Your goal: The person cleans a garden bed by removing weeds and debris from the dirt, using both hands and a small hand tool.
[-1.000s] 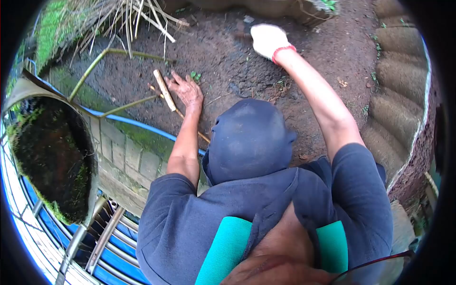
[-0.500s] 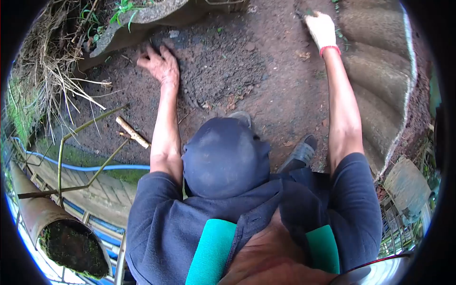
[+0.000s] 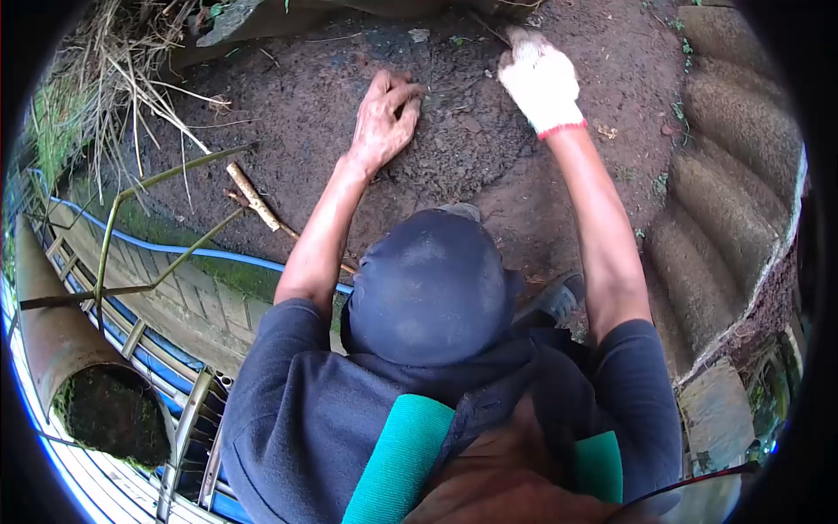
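Landmark: the loose soil patch (image 3: 449,153), dark and crumbly, lying on the ground in front of me. My left hand (image 3: 384,122), bare, is at the patch's left edge; fingers bent, a small gap between thumb and forefinger. Cannot tell whether its fingertips pinch anything. My right hand (image 3: 543,80), in a white glove with a red cuff, is beyond the patch and to its right, fingers curled and soiled. A thin dark object (image 3: 489,27) shows beside those fingers, past the patch's far side; cannot tell whether they grip it. Left of the patch and nearer me: a pale stick (image 3: 253,196), then the blue hose (image 3: 218,255). Farther left of the patch: a heap of dry stalks (image 3: 131,79). Well right of it: ridged grey sheets (image 3: 729,166). On its near side, toward the right: my shoe (image 3: 560,301).
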The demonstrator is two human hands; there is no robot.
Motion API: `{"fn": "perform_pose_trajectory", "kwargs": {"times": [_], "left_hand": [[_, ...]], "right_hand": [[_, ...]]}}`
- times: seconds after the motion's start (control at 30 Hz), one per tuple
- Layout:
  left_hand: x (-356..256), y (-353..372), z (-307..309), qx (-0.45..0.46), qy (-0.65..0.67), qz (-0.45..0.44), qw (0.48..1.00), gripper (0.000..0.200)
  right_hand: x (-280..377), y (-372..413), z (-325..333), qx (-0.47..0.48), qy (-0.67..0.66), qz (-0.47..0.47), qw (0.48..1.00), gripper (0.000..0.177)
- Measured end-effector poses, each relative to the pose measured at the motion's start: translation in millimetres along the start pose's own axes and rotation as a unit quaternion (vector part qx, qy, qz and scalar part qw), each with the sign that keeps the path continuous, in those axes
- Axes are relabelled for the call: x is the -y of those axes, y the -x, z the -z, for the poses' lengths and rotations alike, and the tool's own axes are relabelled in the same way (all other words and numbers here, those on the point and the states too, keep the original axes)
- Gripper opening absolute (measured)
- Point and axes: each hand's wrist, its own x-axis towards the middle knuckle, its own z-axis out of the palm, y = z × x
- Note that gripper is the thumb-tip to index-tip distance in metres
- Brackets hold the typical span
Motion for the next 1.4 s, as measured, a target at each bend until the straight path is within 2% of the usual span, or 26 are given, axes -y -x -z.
{"fn": "perform_pose_trajectory", "kwargs": {"times": [0.03,0.1,0.13,0.17,0.23,0.3,0.33,0.37,0.43,0.47,0.5,0.57,0.63,0.73,0.77,0.83,0.87,0.9,0.97,1.0,1.1,1.13,1.17,1.3,1.37,1.4], "left_hand": [[3,2,7,-0.035,-0.029,-0.011,0.999,0.022],[12,7,24,-0.110,-0.080,-0.035,0.990,0.023],[17,3,29,-0.168,-0.112,0.043,0.979,0.025],[42,-1,35,-0.217,-0.146,0.031,0.965,0.026],[56,-3,50,-0.251,-0.189,0.065,0.947,0.028],[63,23,51,-0.265,-0.236,0.104,0.929,0.032],[64,40,54,-0.270,-0.262,0.123,0.918,0.033],[67,61,47,-0.290,-0.255,0.140,0.912,0.039],[74,107,34,-0.300,-0.275,0.211,0.889,0.046],[77,125,30,-0.308,-0.273,0.241,0.879,0.049],[79,140,24,-0.311,-0.267,0.269,0.871,0.053],[91,158,17,-0.309,-0.292,0.250,0.870,0.055],[88,151,13,-0.328,-0.253,0.261,0.872,0.055],[80,161,19,-0.291,-0.301,0.214,0.883,0.062],[65,171,19,-0.249,-0.255,0.197,0.913,0.061],[36,189,17,-0.147,-0.156,0.147,0.966,0.060],[39,204,11,-0.121,-0.184,0.093,0.971,0.057],[50,217,3,-0.094,-0.214,0.038,0.972,0.054],[53,228,-6,-0.123,-0.224,0.054,0.965,0.042],[57,227,-5,-0.124,-0.231,0.056,0.963,0.041],[48,209,3,-0.171,-0.230,0.078,0.955,0.032],[46,206,6,-0.181,-0.226,0.087,0.953,0.031],[43,201,8,-0.191,-0.217,0.094,0.953,0.030],[40,170,31,-0.264,-0.210,0.073,0.939,0.020],[25,157,51,-0.248,-0.210,0.099,0.941,0.016],[20,154,55,-0.272,-0.207,0.101,0.934,0.015]], "right_hand": [[3,-3,-6,-0.029,-0.019,-0.022,0.999,0.023],[23,10,-1,0.184,-0.039,-0.049,0.981,0.027],[30,26,-6,0.180,-0.054,-0.042,0.981,0.028],[30,32,-4,0.213,-0.040,-0.021,0.976,0.029],[30,25,6,0.180,0.007,0.107,0.978,0.032],[34,-1,13,0.156,0.005,0.100,0.983,0.032],[26,-14,-9,0.077,0.013,0.117,0.990,0.031],[27,-21,-25,0.094,0.033,0.085,0.991,0.029],[37,-15,-38,0.079,-0.025,0.080,0.993,0.029],[55,-15,-17,0.231,-0.041,0.070,0.970,0.029],[66,-4,-11,0.283,-0.026,0.120,0.951,0.028],[87,1,0,0.285,0.008,0.141,0.948,0.029],[90,-17,-21,0.143,-0.012,0.098,0.985,0.030],[86,-34,-56,0.081,-0.054,0.029,0.995,0.031],[70,-44,-74,0.210,-0.057,0.030,0.976,0.036],[72,-23,-41,0.311,-0.055,0.082,0.945,0.035],[72,-12,-31,0.219,-0.034,0.147,0.964,0.033],[76,-21,-27,0.190,-0.036,0.121,0.974,0.032],[88,-41,-25,0.146,-0.046,0.065,0.986,0.029],[83,-49,-44,0.088,-0.009,0.096,0.991,0.025],[112,-37,-51,0.167,-0.044,0.048,0.984,0.026],[117,-23,-47,0.171,-0.033,0.092,0.981,0.025],[114,-11,-34,0.257,-0.019,0.107,0.960,0.024],[100,-28,2,0.319,0.050,0.185,0.928,0.023],[92,-40,-24,0.127,-0.021,0.178,0.976,0.021],[97,-51,-41,0.104,-0.019,0.164,0.981,0.021]]}}
